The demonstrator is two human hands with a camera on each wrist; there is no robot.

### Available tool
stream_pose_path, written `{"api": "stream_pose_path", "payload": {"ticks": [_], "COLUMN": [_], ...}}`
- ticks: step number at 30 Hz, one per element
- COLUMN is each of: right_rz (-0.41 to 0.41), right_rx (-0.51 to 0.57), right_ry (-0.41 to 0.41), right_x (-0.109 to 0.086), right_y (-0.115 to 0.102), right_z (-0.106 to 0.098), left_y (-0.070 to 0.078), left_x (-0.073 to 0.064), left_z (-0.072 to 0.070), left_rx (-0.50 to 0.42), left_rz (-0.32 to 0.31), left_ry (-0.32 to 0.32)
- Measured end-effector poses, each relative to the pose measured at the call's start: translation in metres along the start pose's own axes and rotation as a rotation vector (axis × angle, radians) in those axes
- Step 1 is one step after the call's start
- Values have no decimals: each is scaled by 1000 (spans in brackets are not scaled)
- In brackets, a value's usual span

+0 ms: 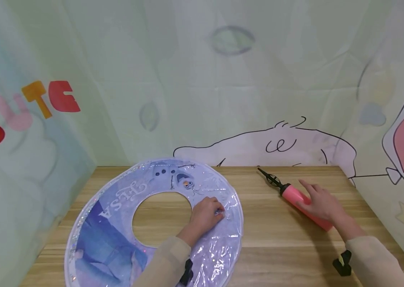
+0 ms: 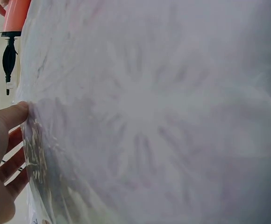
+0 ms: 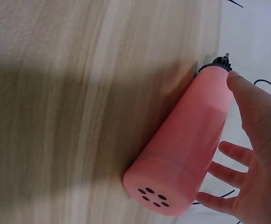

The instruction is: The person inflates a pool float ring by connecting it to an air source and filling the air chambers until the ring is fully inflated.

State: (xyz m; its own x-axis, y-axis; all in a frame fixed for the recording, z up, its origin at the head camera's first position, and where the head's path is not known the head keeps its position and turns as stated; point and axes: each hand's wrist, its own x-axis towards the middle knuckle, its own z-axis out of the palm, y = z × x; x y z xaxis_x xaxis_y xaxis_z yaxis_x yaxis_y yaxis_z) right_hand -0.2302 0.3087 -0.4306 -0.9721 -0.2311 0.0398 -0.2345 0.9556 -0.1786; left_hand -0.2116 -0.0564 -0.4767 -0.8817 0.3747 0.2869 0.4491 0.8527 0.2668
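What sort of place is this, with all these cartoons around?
Possibly a children's play corner or small filming booth. A wood-grain table is enclosed by cartoon-printed hangings, and on it lie an Elsa swim ring and a pink hand pump.

Swim ring (image 1: 106, 231): translucent blue-violet, "ELSA" lettering and snowman print, film glossy and creased, mostly at near right; lies printed face up on left/center of wood-grain table (image 1: 270, 249). Hand pump (image 1: 297, 199): pink barrel, perforated base, black nozzle; on its side, diagonal, nozzle far-left, right of ring, not touching it.
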Motion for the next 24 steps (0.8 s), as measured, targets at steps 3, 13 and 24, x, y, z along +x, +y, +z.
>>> {"api": "stream_pose_path", "payload": {"ticks": [3,13,24], "right_rz": [3,5,51], "right_rx": [2,5,17], "right_ry": [-5,-37,-68], "right_x": [-3,-10,-5], "right_y": [3,7,2], "right_z": [3,9,12], "left_y": [0,0,2], "left_x": [0,0,0], "left_z": [0,-1,-3], "left_rx": [-5,-8,-11], "left_rz": [-4,-11,-14], "left_ry": [-5,-23,-31]}}
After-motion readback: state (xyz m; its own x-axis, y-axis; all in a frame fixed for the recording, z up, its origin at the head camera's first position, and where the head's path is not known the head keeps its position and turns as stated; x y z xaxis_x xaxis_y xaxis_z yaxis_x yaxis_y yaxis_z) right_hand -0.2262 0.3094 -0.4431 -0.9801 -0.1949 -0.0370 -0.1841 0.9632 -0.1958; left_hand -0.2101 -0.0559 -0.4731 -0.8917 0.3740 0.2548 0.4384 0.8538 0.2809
